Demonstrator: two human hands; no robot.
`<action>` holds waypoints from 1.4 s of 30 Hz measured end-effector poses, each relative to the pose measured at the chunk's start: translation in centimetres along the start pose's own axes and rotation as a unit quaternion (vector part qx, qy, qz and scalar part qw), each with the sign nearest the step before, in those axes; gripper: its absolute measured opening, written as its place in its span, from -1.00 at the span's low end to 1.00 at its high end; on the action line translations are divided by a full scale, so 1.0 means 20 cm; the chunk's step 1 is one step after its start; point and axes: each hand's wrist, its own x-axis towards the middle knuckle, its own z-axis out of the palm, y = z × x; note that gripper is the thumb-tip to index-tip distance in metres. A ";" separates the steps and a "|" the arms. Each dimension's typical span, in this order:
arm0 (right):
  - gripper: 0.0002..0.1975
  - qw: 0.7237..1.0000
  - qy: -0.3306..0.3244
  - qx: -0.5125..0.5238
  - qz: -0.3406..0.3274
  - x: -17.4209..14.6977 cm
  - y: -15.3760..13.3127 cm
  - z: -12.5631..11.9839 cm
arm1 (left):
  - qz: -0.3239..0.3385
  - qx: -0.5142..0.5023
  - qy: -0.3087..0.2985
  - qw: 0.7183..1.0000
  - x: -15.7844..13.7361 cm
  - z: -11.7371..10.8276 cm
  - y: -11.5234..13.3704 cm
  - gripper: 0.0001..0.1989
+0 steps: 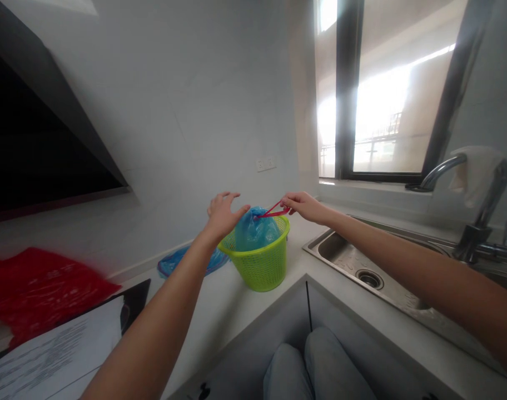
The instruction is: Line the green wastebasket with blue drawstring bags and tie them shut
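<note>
A green plastic basket [259,269] with mesh sides stands on the counter near its inner corner. Inside it sits a blue plastic bag [257,236], its gathered top reaching above the rim. From that top a red drawstring [274,211] stretches to the right, pinched in the fingers of my right hand [297,205]. My left hand [225,214] is raised over the basket's left rim, fingers spread and holding nothing, the thumb close to the bag.
Another blue plastic bag [174,261] lies flat behind my left forearm. A red bag [40,294] and a printed sheet [65,355] are at the left. To the right are a steel sink [349,261] and a tap [482,222] with a white cloth [476,172].
</note>
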 end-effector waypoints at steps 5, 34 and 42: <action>-0.64 0.998 0.045 0.034 0.000 0.02 0.00 0.04 | 0.080 0.101 -0.247 0.960 0.05 0.05 0.13 -0.45; -0.85 0.991 0.113 -0.022 0.067 -0.13 -0.01 0.04 | 0.193 -0.004 0.112 0.975 0.51 -0.46 0.38 -0.64; -0.87 0.991 0.102 -0.056 0.066 -0.15 -0.02 0.03 | 0.226 0.108 0.211 0.945 0.45 -0.84 0.42 -0.57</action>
